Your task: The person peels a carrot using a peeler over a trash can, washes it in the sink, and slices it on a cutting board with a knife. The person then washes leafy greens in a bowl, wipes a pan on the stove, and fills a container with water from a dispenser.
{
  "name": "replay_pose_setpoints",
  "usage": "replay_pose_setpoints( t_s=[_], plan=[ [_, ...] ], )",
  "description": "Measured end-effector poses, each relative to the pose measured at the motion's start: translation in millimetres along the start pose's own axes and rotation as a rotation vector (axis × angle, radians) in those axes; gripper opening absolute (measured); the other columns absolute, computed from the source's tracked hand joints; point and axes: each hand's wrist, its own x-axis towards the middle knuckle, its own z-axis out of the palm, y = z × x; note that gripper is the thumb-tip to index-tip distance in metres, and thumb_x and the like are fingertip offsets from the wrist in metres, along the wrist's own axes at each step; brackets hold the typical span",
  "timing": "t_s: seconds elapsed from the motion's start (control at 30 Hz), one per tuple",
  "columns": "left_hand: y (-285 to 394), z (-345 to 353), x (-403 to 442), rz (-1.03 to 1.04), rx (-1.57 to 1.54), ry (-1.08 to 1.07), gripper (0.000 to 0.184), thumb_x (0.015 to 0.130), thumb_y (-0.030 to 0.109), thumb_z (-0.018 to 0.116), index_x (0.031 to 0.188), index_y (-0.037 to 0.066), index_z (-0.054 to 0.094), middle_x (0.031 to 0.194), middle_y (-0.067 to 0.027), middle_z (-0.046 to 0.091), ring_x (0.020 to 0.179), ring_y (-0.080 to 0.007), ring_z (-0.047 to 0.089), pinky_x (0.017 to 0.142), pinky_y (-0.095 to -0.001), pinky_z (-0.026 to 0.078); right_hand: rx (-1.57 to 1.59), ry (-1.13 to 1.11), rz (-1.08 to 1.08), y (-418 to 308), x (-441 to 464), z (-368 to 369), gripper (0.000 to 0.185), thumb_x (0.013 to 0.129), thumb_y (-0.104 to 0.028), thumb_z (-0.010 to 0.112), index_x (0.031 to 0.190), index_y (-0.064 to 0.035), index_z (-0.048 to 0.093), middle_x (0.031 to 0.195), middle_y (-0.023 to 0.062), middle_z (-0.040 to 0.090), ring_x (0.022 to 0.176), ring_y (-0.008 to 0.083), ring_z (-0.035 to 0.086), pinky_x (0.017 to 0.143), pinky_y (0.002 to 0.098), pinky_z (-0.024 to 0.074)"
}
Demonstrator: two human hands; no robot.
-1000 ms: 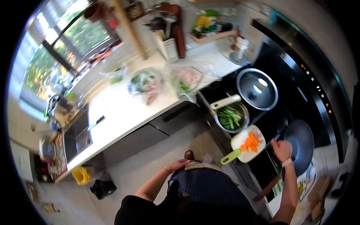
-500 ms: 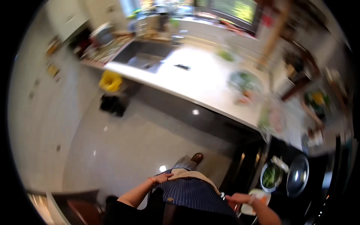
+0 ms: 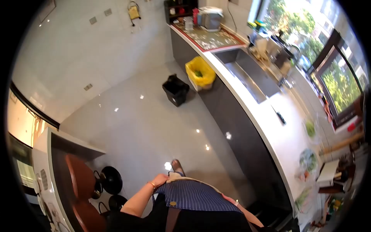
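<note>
My left hand (image 3: 160,179), with a bracelet at its wrist, is at the beige edge of the dark blue striped apron (image 3: 197,198). Its fingers are closed on the cloth there. On the apron's other side my right hand (image 3: 232,200) shows only in a narrow strip, the rest hidden by the apron. Whether it holds anything does not show. A sandalled foot (image 3: 177,166) is on the floor just beyond the apron.
A black bin (image 3: 176,91) stands on the shiny floor near a yellow-lined bin (image 3: 200,73) at the counter. The long white counter (image 3: 266,123) has a sink (image 3: 247,73), a knife (image 3: 281,118) and bagged greens (image 3: 308,160). Brown chairs (image 3: 80,177) stand at left.
My view has swung left, bringing the chairs and bins in and the stove with its pan out. My left hand stays at the apron; my right hand has moved in against the apron's side.
</note>
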Motion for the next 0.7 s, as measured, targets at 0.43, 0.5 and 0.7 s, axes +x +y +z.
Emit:
replay_pose_setpoints(
  t_s=[0.43, 0.5, 0.7],
  plan=[
    [71, -301, 141, -0.030, 0.041, 0.427, 0.034, 0.083, 0.028, 0.053, 0.104, 0.002, 0.063, 0.107, -0.0184, 0.062, 0.101, -0.0340, 0.057, 0.090, -0.0387, 0.044, -0.126, 1.248, -0.699, -274, 138, 110, 0.038, 0.091, -0.023, 0.042, 0.119, 0.0024, 0.043, 0.110, 0.0240, 0.057, 0.093, 0.0394, 0.059, 0.078, 0.0504, 0.0504],
    [83, -330, 194, 0.001, 0.054, 0.396, 0.034, 0.083, 0.028, 0.054, 0.103, 0.002, 0.063, 0.106, -0.0184, 0.062, 0.101, -0.0337, 0.057, 0.090, -0.0388, 0.044, -0.167, 1.465, -0.611, -319, 168, 130, 0.037, 0.090, -0.023, 0.040, 0.115, 0.0047, 0.046, 0.106, 0.0248, 0.058, 0.089, 0.0403, 0.060, 0.078, 0.0509, 0.0504],
    [140, -483, 321, 0.096, 0.372, 0.197, 0.033, 0.083, 0.029, 0.056, 0.102, 0.003, 0.063, 0.103, -0.0194, 0.062, 0.099, -0.0341, 0.058, 0.088, -0.0392, 0.044, -0.611, 1.274, -0.561, -489, 338, 262, 0.030, 0.089, -0.022, 0.046, 0.102, 0.0036, 0.053, 0.094, 0.0199, 0.061, 0.080, 0.0341, 0.063, 0.062, 0.0472, 0.0538]
  ],
)
